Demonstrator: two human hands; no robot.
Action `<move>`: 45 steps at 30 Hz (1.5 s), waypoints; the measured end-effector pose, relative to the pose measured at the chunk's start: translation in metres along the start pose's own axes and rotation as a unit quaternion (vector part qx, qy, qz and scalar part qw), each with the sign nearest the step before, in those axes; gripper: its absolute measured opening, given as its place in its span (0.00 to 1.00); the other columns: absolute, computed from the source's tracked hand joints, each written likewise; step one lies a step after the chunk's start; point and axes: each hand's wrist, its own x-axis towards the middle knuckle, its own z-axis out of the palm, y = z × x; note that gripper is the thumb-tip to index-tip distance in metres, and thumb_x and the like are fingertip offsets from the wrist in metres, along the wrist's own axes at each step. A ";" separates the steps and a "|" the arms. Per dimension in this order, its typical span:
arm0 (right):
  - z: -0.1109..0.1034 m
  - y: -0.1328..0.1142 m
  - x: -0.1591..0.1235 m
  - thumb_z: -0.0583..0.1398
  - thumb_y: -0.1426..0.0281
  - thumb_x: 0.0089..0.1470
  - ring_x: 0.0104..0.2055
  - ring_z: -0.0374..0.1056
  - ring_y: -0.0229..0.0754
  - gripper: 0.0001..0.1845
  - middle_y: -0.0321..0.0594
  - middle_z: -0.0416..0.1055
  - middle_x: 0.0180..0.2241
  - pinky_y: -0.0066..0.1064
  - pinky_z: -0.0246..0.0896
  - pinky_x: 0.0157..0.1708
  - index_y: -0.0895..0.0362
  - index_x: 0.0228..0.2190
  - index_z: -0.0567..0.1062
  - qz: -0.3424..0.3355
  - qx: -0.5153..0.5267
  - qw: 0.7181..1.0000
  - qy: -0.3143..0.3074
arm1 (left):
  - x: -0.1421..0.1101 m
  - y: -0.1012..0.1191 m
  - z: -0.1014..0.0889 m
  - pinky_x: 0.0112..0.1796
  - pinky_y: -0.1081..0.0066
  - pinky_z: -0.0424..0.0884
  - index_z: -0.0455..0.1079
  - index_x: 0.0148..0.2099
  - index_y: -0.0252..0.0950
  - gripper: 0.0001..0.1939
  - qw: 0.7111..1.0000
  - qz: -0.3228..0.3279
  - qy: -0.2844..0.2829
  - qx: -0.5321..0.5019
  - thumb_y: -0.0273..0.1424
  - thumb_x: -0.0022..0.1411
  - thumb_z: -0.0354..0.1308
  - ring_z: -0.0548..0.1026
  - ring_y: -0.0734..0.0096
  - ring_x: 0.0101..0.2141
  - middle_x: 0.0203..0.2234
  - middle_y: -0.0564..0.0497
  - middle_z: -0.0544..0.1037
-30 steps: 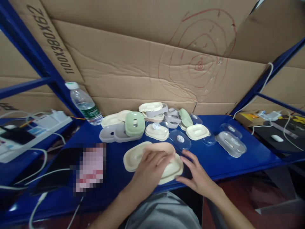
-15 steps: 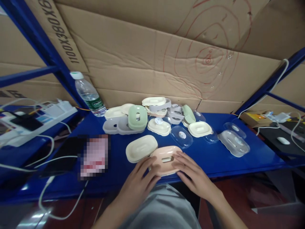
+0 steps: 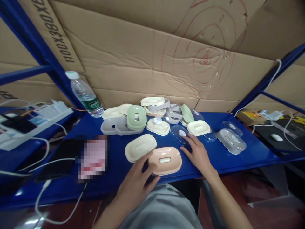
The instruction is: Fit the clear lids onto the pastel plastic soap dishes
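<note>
A peach soap dish with a slot in its middle lies near the table's front edge; something pale shows through the slot and under its rim. My left hand, its fingers apart, rests at the dish's left edge. My right hand reaches over the right side, fingers stretched out, with its fingertips at the edge of a clear oval lid bearing a round sticker. Whether they touch the lid I cannot tell. A cream oval dish lies just behind my left hand.
Behind are several grey, green and cream dishes, some stacked. A clear lid over a grey dish lies right. A water bottle stands back left, near a pixelated pink item, cables and a power strip. Cardboard backs the table.
My right hand has left the peach dish and moved forward and right to the clear lid. My left hand stays at the dish. The view has shifted slightly.
</note>
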 end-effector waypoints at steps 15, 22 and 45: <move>-0.033 -0.048 -0.037 0.57 0.70 0.71 0.75 0.51 0.52 0.24 0.46 0.62 0.67 0.50 0.58 0.70 0.48 0.65 0.70 -0.193 0.180 0.952 -0.158 | -0.005 -0.007 0.003 0.63 0.52 0.69 0.48 0.75 0.48 0.42 0.981 -0.137 -0.022 -0.135 0.34 0.67 0.66 0.68 0.54 0.67 0.70 0.42 0.66; -0.019 -0.049 -0.040 0.60 0.70 0.67 0.70 0.59 0.55 0.24 0.50 0.67 0.62 0.53 0.65 0.66 0.50 0.63 0.71 -0.259 0.109 0.955 -0.098 | -0.002 -0.008 -0.003 0.63 0.54 0.70 0.51 0.74 0.49 0.43 0.982 -0.109 -0.019 -0.153 0.29 0.64 0.67 0.70 0.55 0.66 0.68 0.44 0.68; -0.017 -0.051 -0.036 0.65 0.67 0.65 0.76 0.48 0.56 0.34 0.47 0.56 0.73 0.54 0.58 0.69 0.45 0.69 0.64 -0.247 0.116 0.952 -0.138 | -0.004 -0.018 0.005 0.58 0.55 0.76 0.62 0.69 0.47 0.39 0.979 -0.143 0.003 -0.146 0.33 0.59 0.72 0.79 0.54 0.58 0.61 0.45 0.77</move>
